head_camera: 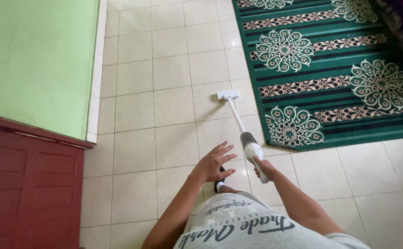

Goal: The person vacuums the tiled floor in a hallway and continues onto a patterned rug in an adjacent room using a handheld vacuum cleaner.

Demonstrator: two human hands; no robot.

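Right hand (pixel 263 167): closed around the handle of a white stick vacuum (pixel 246 138). Long axis runs ahead and leftward from that hand; floor head (pixel 228 95) rests on pale floor tiles (pixel 174 106). Left hand (pixel 215 162): fingers spread wide, holding nothing, just beside the handle. Green patterned carpet (pixel 330 69) edge lies right of the wand; open tile lies left. Grip partly hidden.
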